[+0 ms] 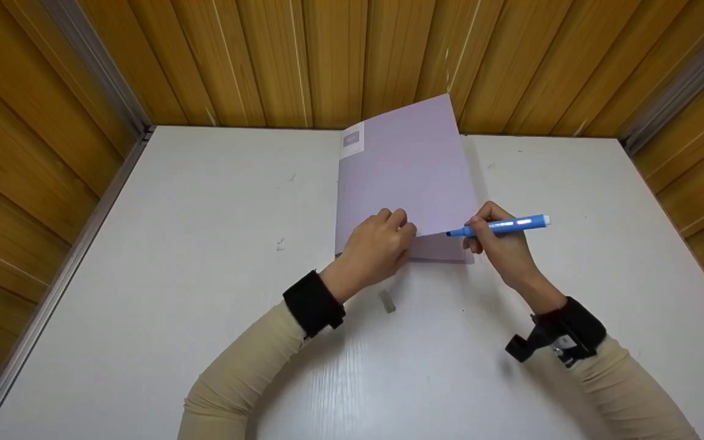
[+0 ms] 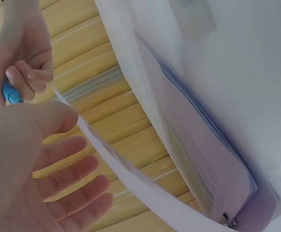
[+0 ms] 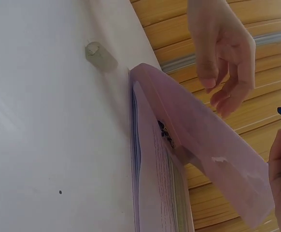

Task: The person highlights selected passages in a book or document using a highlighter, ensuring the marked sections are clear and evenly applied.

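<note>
Folder (image 1: 410, 177) lies on the white surface (image 1: 205, 244), spine to the left, long axis running away from the person. Its lilac cover (image 3: 213, 145) is raised and tilted, free edge at the near right; printed pages (image 2: 198, 159) show beneath.

Left hand (image 1: 379, 244) is at the cover's near edge, fingers relaxed and spread; the wrist views show it just beside the cover, contact not clear.

Right hand (image 1: 502, 244) pinches a blue marker (image 1: 502, 226), tip pointing left at the cover's near right corner, just beside it.

Both hands sit at the folder's near end; left is nearer the spine, right nearer the free edge.

Small grey cap (image 1: 387, 301) lies on the surface, near the left wrist.
</note>
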